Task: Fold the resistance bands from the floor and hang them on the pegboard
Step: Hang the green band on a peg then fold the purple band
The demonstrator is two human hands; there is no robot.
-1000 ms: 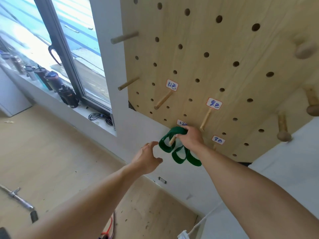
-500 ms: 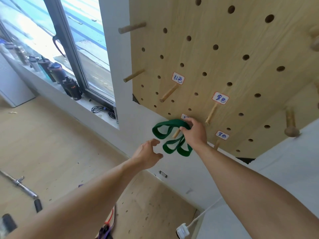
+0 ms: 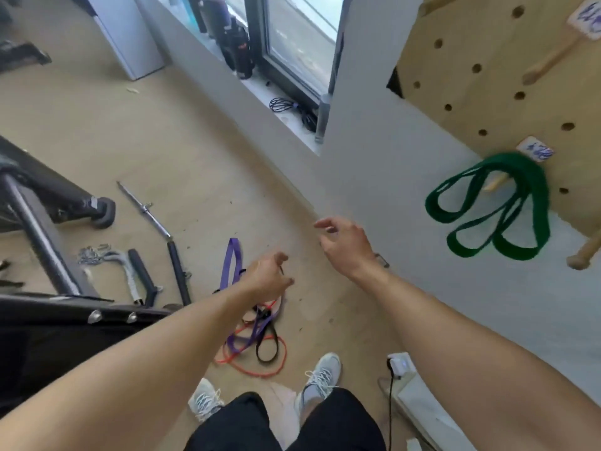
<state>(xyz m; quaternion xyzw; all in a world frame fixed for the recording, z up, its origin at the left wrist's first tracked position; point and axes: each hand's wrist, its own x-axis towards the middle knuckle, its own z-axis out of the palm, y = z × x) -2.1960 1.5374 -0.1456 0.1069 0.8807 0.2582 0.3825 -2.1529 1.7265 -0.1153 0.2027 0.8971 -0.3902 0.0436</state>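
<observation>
A folded green resistance band hangs in loops from a wooden peg on the plywood pegboard at the right. On the floor below lies a tangle of a purple band, a red band and a black band. My left hand hovers over that tangle, fingers loosely curled and holding nothing. My right hand is in mid-air left of the green band, fingers apart and empty.
A metal bar and black handles lie on the floor at the left beside dark gym equipment. Bottles and cables stand on the window sill. A white power strip sits by the wall near my shoes.
My right hand let go of the green band, which now hangs on its peg. Both hands dropped away from the board and my view tilted down to the floor bands.
</observation>
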